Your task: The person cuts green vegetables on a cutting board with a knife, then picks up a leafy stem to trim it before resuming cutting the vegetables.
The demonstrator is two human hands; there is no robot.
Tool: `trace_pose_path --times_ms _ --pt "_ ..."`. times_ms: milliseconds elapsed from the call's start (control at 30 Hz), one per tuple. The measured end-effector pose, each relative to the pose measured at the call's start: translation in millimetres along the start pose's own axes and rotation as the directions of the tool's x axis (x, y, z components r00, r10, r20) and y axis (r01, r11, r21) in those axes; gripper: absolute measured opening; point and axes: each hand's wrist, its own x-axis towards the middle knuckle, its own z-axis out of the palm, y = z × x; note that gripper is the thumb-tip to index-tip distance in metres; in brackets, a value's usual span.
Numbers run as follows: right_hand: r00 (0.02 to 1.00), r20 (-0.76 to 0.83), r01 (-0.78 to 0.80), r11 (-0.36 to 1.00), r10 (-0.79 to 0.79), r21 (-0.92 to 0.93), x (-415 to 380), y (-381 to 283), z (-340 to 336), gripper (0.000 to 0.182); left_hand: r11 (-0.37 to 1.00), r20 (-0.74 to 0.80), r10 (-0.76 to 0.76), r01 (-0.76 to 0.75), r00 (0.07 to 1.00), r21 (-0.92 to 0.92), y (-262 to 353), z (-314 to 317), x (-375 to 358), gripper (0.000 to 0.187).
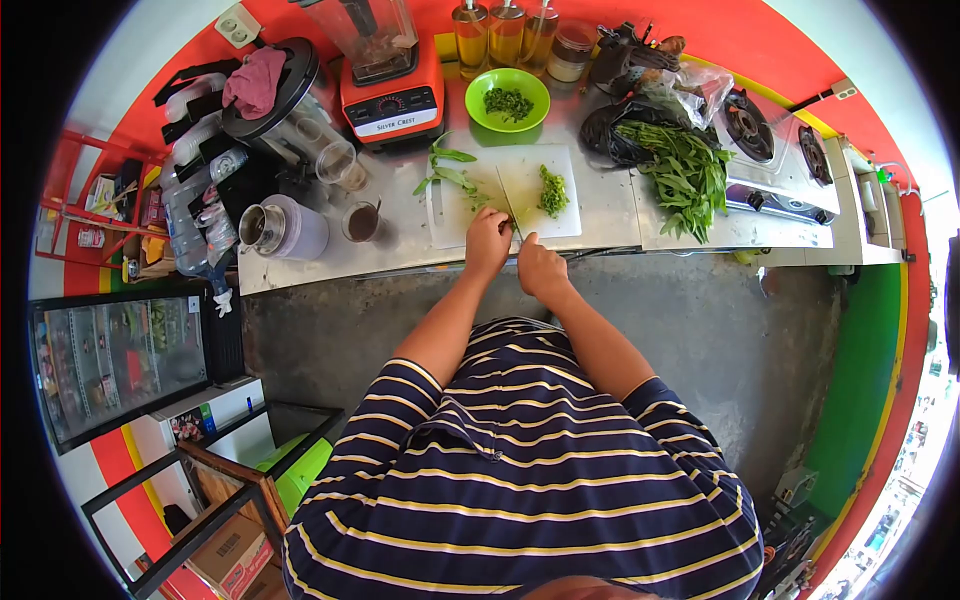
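My right hand (541, 267) is closed around the handle of a knife (509, 195), whose blade points away from me over a white cutting board (452, 230). Close beside the blade, my left hand (489, 243) has its fingers curled and pinched together; what they hold is too small to make out. To the right of the knife lies a small pile of chopped greens (552, 191). Long green leaves (452, 172) rest at the board's left side. Beyond the board, a lime-green bowl (474, 101) contains more chopped greens (507, 104).
Left of the board stand a glass of dark liquid (360, 222), a plastic cup (340, 162) and a red blender (392, 105). Leafy greens (690, 178) spill from a black bag (606, 135) on the right, near a gas stove (775, 185). Oil bottles (505, 42) line the back.
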Motion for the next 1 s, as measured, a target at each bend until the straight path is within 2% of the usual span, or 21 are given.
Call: trace_pose_path --times_ms 100,233,300,433,500,733,833,933,1000 --pt "0.999 -0.046 0.021 1.0 -0.021 0.0 9.6 0.8 0.0 0.028 0.998 0.043 -0.069 0.069 0.997 -0.005 1.1 -1.0 0.8 0.008" --pt "0.999 -0.031 0.018 1.0 -0.017 0.025 15.3 -3.4 -12.8 0.028 0.993 0.034 -0.106 0.108 0.994 -0.053 2.4 -2.8 -1.8 0.008" --pt "0.998 -0.037 0.046 0.998 -0.047 -0.038 6.1 -4.2 -9.3 0.026 0.998 0.01 0.014 -0.015 1.0 0.059 3.2 -4.2 -4.8 0.008" --pt "1.0 -0.017 0.014 1.0 -0.014 -0.023 0.9 -2.0 3.1 0.026 0.997 -0.005 0.01 -0.01 1.0 0.072 7.7 -5.1 -6.5 0.008" --pt "0.997 -0.056 0.052 0.998 -0.053 -0.023 8.6 -3.0 0.3 0.027 0.992 -0.009 0.079 -0.078 0.997 0.102 8.6 -6.9 -6.1 0.008" --pt "0.995 -0.031 0.092 0.991 -0.095 -0.101 1.7 -1.2 3.3 0.029 0.99 0.036 0.089 -0.092 0.995 0.107 4.6 -10.6 -9.9 0.012" --pt "0.997 -0.066 0.03 0.999 -0.031 -0.01 3.6 -1.0 11.9 0.031 0.985 0.032 0.087 -0.091 0.996 0.149 6.5 -14.5 -13.3 0.017" --pt "0.994 -0.079 0.075 0.996 -0.079 -0.05 12.7 -4.3 -1.1 0.031 0.985 0.049 0.102 -0.107 0.994 0.136 12.9 -18.1 -14.3 0.019" --pt "0.993 -0.018 0.115 0.99 -0.117 -0.086 12.6 -7.8 -12.7 0.03 0.982 0.065 0.124 -0.132 0.99 0.135 12.5 -21.2 -14.2 0.016"
